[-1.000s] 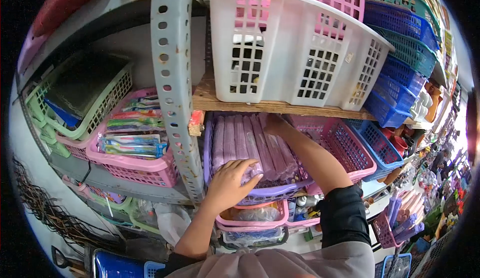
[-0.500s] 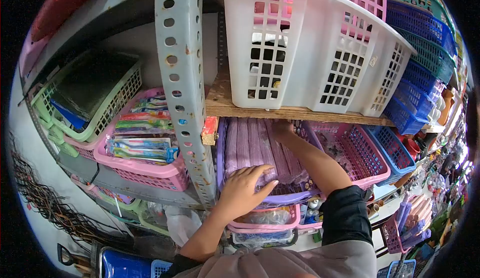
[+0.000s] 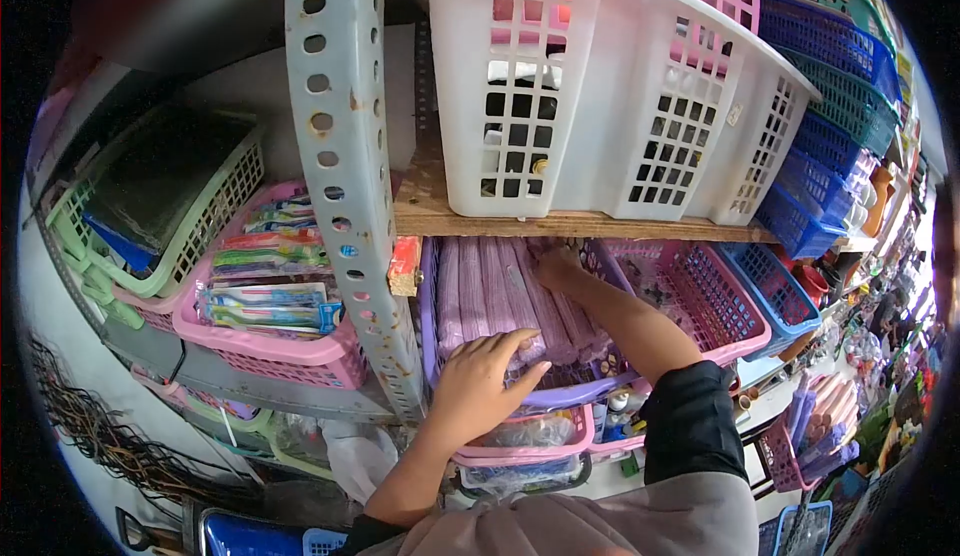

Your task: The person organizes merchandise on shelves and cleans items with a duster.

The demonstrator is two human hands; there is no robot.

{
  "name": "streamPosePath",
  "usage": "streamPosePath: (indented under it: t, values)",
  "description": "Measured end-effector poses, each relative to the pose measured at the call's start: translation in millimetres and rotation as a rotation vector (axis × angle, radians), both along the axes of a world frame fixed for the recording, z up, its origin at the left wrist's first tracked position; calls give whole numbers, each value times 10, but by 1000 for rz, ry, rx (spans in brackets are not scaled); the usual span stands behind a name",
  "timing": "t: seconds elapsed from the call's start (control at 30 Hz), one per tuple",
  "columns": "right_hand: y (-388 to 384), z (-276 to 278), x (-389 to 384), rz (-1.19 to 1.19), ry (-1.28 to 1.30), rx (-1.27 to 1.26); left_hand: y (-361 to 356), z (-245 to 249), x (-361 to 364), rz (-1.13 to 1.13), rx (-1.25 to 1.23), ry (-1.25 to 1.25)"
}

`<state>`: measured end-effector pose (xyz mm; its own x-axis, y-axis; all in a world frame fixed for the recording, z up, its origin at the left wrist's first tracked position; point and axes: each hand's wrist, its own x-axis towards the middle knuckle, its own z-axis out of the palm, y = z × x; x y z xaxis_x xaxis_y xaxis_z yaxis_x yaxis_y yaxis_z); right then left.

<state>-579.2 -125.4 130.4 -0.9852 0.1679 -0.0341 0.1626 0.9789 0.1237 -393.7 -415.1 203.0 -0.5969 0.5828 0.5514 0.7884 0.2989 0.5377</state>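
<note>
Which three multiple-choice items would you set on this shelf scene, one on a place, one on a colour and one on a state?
1. Where is the right hand?
A. In a blue basket
B. On the metal post
C. At the back of the purple basket, under the wooden shelf

2. What colour is the toothbrush basket?
A. Pink
B. Green
C. White

3. How does the left hand lie?
A. As a fist
B. Fingers stretched, flat on the packs
C. Closed on a bottle

Answers:
1 C, the arm reaches in below the shelf.
2 A, its lattice wall is pink.
3 B, the fingers lie straight on the packs' near end.
</note>
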Motion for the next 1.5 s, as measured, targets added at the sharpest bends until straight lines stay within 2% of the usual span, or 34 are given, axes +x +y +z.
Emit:
streamPosePath:
  t: [0.07, 0.13, 0.27, 0.3, 0.33, 0.37, 0.43, 0.47, 0.53, 0.57, 0.63, 0.67, 0.73, 0.77, 0.8, 0.83, 0.87, 0.93, 1.0, 1.03, 1.13, 1.2, 1.23, 1.37, 1.43, 1.5]
  values:
    - [-54, 25, 96, -39, -7, 15, 13, -24, -11, 1, 21, 13]
    - [-114, 53, 209, 40, 177, 66, 12, -43, -19, 12, 19, 35]
    - [-29, 107, 123, 50, 33, 53, -5, -57, -15, -1, 33, 8]
    - [160, -14, -72, 154, 53, -18, -7, -66, -22, 1, 31, 1]
    - [183, 87, -78, 255, 74, -88, -5, -60, -24, -1, 28, -5]
    - [238, 177, -47, 243, 78, -80, -11, -46, -16, -14, 34, 0]
    - [-64, 729, 396, 306, -58, 77, -21, -16, 6, -15, 55, -34]
    - [-94, 839, 504, 275, -59, 75, -18, -4, 21, -4, 55, -63]
    - [-117, 988, 764, 345, -193, -32, -15, -3, 28, -1, 75, -16]
    - [-139, 1037, 947, 302, -193, -39, -13, -13, 17, -12, 79, -32]
    - [-272, 1199, 1449, 491, -105, -339, -14, 14, 51, -13, 108, -59]
    - [-377, 1324, 1765, 439, -95, -347, -13, 43, 69, -21, 125, -78]
    - [-605, 1554, 2407, 441, 107, -549, 5, 54, 74, -31, 191, -149]
    - [-609, 1526, 2681, 382, 126, -550, 18, 38, 61, -57, 255, -172]
    - [-618, 1469, 2944, 459, 332, -528, 45, 23, 58, -82, 319, -197]
    - [-645, 1416, 3193, 537, 536, -488, 87, 61, 112, -16, 369, -102]
    - [-683, 1376, 3474, 463, 533, -534, 134, 128, 211, 90, 382, 83]
    - [-714, 1284, 3981, 341, 534, -599, 294, 275, 522, 28, 456, 281]
    - [-663, 1084, 4398, 184, 573, -580, 522, 273, 825, -388, 489, 180]
    - [-623, 957, 4581, 116, 599, -632, 686, 262, 962, -555, 431, 130]
    - [-587, 474, 5142, -134, 822, -737, 1279, 160, 1381, -827, 254, 128]
    - [-613, 193, 5532, -341, 854, -760, 1739, -141, 1590, -1056, 189, -138]
    - [-632, 34, 5716, -438, 897, -860, 1912, -227, 1727, -1163, 146, -241]
    - [-635, -476, 6439, -688, 1113, -951, 2481, -729, 2243, -1274, -109, -357]
    - [-565, -684, 6787, -833, 1377, -1015, 2717, -935, 2447, -1358, -172, -325]
    - [-461, -781, 7117, -921, 1402, -1002, 2930, -1083, 2649, -1412, -218, -366]
